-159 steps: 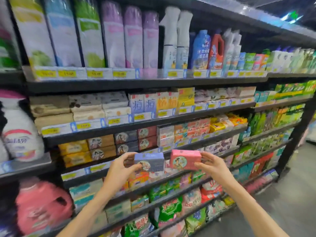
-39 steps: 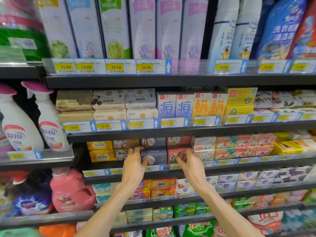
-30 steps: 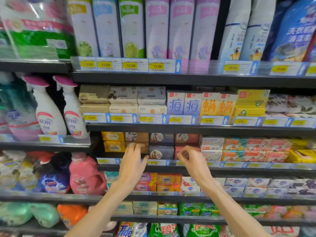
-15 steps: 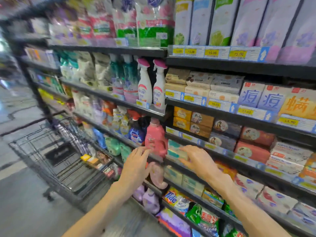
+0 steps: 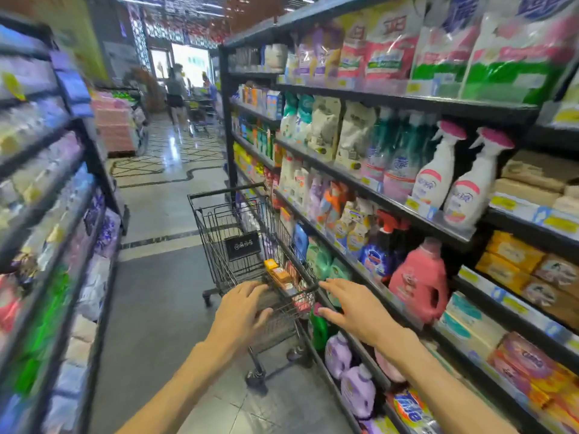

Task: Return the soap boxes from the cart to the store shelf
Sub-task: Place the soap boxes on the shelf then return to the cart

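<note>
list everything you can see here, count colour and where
cart: one, black wire, in the aisle beside the right shelf
soap boxes: several, orange, yellow and pink, in the cart's near end; exact count unclear
spray bottles: two, white with pink tops, right shelf
detergent jug: one, pink, lower right shelf
boxed soaps: many, yellow and brown, far right shelf
shoppers: at least one, far end of aisle
left hand: open, over the cart's near edge
right hand: open, fingers spread, beside the cart
</note>
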Tool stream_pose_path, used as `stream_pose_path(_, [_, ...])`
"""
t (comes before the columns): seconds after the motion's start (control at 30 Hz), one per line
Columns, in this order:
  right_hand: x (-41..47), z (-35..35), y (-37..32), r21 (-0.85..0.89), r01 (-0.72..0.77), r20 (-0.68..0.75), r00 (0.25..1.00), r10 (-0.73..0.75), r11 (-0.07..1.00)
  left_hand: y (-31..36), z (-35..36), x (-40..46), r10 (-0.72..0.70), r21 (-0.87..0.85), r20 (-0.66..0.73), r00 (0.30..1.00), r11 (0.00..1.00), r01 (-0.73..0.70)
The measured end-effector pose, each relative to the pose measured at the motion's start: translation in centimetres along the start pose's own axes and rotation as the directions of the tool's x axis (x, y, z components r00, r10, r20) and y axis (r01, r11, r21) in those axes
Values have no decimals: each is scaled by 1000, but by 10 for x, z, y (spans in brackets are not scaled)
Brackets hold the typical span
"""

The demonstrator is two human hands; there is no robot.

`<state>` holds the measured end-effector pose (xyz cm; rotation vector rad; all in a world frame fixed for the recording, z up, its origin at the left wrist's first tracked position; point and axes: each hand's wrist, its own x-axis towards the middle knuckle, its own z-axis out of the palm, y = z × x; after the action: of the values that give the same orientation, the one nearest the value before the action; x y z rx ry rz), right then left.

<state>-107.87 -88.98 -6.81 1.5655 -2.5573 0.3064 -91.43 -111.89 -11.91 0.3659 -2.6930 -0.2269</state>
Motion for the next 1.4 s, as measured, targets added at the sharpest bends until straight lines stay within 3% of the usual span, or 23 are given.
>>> stream_pose_path(0.17, [96,28,-58,13,98,24,995,-98,995,-101,-19,2,-91,26,-13,996,995,92])
stream_pose_path(0.4, [234,81,-127,-21,159,47,986,-158,987,-240,-42,34,-80,117,-19,997,990,82])
stream_pose_path(0.7, [382,133,-171,19,161,95,982,-162,987,-377,-32,93,-138,107,31,990,985,134])
stream_pose_path(1.07, [552,183,-110,20,67,98,993,-68,998,-475,12,264,-118,62,132,984,992,111])
stream_pose_path(1.27, [601,195,-40,-15,-78,128,989,80,997,-491,63,373,29,6,190,981,1000,-30])
stream_pose_path(1.4, [606,202,13,-54,-230,125,964,235,972,-469,110,444,196,-80,266,944,980,-181])
